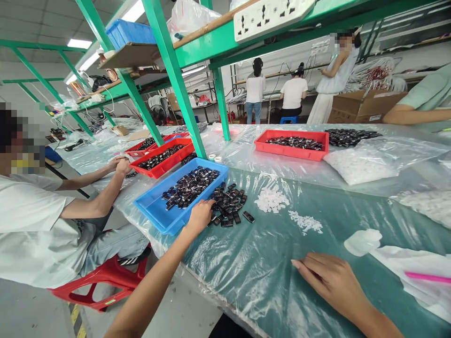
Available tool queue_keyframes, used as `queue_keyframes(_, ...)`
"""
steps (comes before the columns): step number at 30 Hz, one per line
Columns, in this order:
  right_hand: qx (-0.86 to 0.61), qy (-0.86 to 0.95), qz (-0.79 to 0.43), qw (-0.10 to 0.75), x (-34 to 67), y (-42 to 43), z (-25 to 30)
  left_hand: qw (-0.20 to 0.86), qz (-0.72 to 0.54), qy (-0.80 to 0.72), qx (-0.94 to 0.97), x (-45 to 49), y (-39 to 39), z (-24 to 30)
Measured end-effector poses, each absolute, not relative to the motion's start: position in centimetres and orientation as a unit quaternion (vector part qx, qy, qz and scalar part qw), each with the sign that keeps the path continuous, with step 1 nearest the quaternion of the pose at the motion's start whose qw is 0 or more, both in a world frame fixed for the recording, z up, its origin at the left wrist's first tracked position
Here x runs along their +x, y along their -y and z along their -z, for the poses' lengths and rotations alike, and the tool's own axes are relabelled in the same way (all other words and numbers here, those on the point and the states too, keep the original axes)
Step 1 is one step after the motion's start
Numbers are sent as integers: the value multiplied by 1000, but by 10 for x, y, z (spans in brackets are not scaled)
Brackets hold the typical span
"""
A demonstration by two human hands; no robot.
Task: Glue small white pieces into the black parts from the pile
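My left hand [200,215] reaches to the edge of a loose pile of small black parts [229,204] lying beside a blue tray [155,213] that holds more of the same parts. Its fingers curl down onto the pile, and what they hold is hidden. My right hand [329,278] rests on the plastic-covered green table with its fingers stretched out flat and nothing in it. Two small heaps of white parts [271,199] lie between the black pile and my right hand.
A person in a white shirt sits at the left on a red stool [102,281], hands by red trays [160,159]. Another red tray [292,143], bags of white parts [359,164] and a green shelf post [183,94] stand farther back. Other people work behind.
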State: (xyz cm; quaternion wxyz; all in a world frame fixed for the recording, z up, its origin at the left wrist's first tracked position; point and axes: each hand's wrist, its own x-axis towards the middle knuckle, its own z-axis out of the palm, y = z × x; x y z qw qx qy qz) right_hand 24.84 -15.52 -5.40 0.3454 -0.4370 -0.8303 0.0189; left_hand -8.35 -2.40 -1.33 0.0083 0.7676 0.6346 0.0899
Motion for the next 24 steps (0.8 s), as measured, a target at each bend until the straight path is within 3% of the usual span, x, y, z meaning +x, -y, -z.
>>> queue_keyframes(7,-432,835,-14,341,249,155,50,51,-154,-615,772,-74,36,5)
queue_keyframes(9,-435,833,-8,342,249,154,50,122,-209,-583,776,-63,40,-2)
queue_keyframes(12,-441,830,0,341,251,154,50,360,-320,-468,741,-37,42,-15)
queue_keyframes(14,-447,827,5,340,251,154,49,471,-331,-409,708,-16,44,-22)
queue_keyframes(24,-508,777,37,370,260,149,44,629,-294,-283,662,65,51,-31)
